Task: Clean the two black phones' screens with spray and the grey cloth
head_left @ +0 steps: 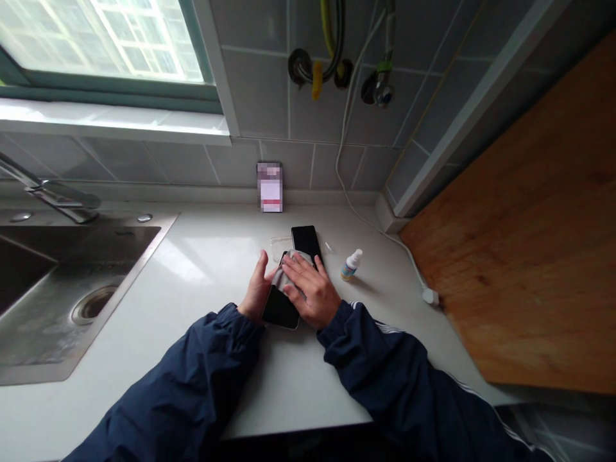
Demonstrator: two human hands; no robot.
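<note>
A dark-screened phone lies tilted in my left hand, which grips its left edge with the thumb up. Over the phone's upper part is a grey cloth. My right hand presses the cloth onto the screen, fingers stretched across it. Just beyond my hands, a second black phone rests on the counter. Beside it is a clear phone case, partly hidden by the cloth and the held phone. To the right of my right hand stands a small spray bottle with a white top.
Against the tiled wall leans a phone with a lit, blurred screen. A steel sink with a faucet is on the left. A white cable ends in a plug near the wooden panel at right.
</note>
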